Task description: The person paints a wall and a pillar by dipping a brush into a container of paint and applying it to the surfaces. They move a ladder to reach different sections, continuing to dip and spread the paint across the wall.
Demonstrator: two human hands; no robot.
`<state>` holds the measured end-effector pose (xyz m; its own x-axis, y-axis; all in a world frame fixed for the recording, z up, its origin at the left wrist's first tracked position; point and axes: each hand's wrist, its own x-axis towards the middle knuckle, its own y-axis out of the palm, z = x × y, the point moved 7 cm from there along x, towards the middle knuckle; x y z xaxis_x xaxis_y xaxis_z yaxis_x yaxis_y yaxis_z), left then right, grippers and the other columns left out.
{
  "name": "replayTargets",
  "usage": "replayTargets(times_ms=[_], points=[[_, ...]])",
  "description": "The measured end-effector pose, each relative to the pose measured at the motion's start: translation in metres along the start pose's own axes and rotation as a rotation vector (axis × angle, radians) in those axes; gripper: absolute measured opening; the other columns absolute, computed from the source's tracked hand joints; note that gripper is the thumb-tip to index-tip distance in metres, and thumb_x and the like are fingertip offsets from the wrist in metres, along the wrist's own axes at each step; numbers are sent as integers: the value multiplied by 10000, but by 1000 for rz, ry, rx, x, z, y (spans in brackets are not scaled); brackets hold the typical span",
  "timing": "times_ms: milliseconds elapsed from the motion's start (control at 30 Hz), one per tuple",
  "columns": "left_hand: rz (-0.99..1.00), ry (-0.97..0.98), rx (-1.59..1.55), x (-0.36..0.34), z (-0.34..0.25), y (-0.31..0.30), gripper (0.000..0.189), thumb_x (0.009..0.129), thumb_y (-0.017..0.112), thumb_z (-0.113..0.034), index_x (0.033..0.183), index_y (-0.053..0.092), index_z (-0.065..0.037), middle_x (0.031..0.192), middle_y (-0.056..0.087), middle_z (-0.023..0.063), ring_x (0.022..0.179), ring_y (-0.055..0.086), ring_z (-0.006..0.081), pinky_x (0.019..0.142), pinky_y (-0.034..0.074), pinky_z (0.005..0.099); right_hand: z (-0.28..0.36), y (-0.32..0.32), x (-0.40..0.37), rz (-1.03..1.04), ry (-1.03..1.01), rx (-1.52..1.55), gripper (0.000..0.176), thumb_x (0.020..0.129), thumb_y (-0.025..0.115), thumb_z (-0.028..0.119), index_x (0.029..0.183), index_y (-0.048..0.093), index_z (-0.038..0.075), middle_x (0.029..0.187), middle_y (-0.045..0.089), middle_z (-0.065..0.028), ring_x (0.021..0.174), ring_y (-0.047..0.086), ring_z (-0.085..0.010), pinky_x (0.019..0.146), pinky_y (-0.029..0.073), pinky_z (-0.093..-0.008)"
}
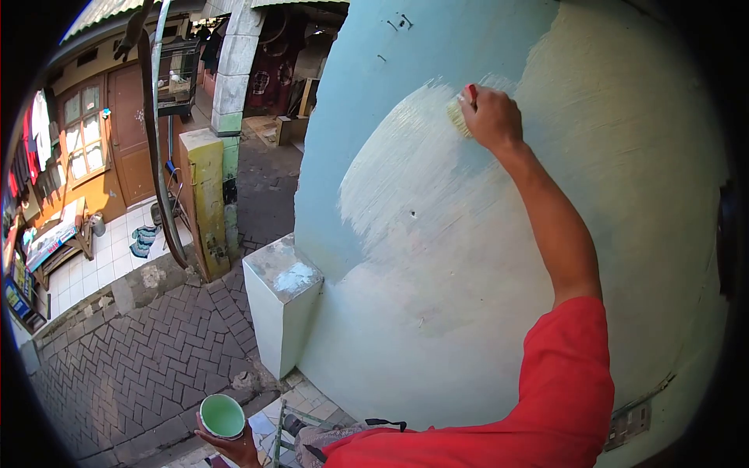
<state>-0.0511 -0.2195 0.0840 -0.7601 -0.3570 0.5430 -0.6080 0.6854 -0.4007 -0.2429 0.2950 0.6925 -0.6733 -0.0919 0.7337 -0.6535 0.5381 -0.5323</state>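
The big wall (437, 312) fills the middle and right. It is light blue at the top left and creamy over much of the rest, with streaky brush marks. The ground (156, 359) at the left is made of grey bricks in a zigzag. A white block (273, 327) with flat sides touches the wall's near left edge, and its top has a rough, pale blue patch. A red cloth sleeve (569, 359) covers the upper part of the right arm. At the near left, the left hand (234, 450) holds a round tub (222, 416), light green inside, with its fingers curled around the side. High on the wall, the right hand (495, 118) grips a brush (458, 117) with its fingers closed on the red handle. The pale yellow hairs touch the wall. Below is 1 small, dark hole (413, 214).
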Motion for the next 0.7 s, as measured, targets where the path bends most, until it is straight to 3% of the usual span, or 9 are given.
replayTargets(times_ms=[100,200,267,333,400,533,600,667,700], points=[[15,-51,-18,5,1,0,1352,691,873,-48,1629,-98,-115,1606,338,235,1441,385,472,1238,226,584,-48,-75,44,-376,-105,-308,192,989,645,231,1087,725,87,970,755,-136,887,756,-342,734,625,-430],[-22,-80,-80,11,-4,5,1350,695,867,-42,1629,-104,-123,1609,334,226,1444,382,466,1239,225,582,-34,-108,39,-513,-197,-404,149,988,655,227,1048,724,108,933,747,-107,853,761,-306,705,623,-400],[6,-87,-31,12,-1,6,1349,689,862,-34,1630,-100,-127,1615,328,220,1452,374,456,1239,232,572,-25,-67,28,-370,-144,-386,112,967,673,209,980,724,110,979,737,-103,885,756,-281,705,621,-371],[8,-102,-46,10,6,7,1351,685,861,-30,1631,-98,-130,1617,324,218,1455,372,452,1237,241,568,6,-1,-8,-282,-283,-417,81,927,692,185,903,714,111,991,711,-100,922,742,-258,710,620,-352],[8,-127,-59,11,9,12,1352,681,859,-25,1632,-96,-133,1620,320,215,1458,370,447,1235,250,564,50,58,-60,-234,-408,-253,63,867,699,158,835,688,105,921,671,-92,875,721,-234,691,609,-346],[-38,-156,-103,5,11,-2,1349,672,856,-19,1638,-77,-142,1623,318,208,1466,364,439,1233,268,557,135,142,-133,268,-468,55,110,926,666,176,873,686,82,909,679,-136,871,723,-288,710,609,-403],[-89,-202,-18,7,10,-7,1387,656,889,-61,1631,-98,-101,1586,378,205,1438,401,430,1249,226,552,151,130,-119,427,-336,171,109,949,658,175,919,705,81,902,689,-148,867,732,-321,730,610,-432],[-129,-233,-37,9,14,-11,1380,660,893,-67,1632,-87,-102,1594,377,186,1447,392,421,1256,202,553,145,94,-74,301,-269,256,114,964,652,172,975,720,82,897,705,-153,846,740,-338,744,611,-441],[-173,-236,-3,10,16,-15,1372,667,886,-50,1632,-87,-111,1599,368,191,1452,387,420,1251,233,553,138,61,-46,118,-280,206,117,952,663,159,1012,728,82,900,718,-154,829,744,-338,742,614,-431]])
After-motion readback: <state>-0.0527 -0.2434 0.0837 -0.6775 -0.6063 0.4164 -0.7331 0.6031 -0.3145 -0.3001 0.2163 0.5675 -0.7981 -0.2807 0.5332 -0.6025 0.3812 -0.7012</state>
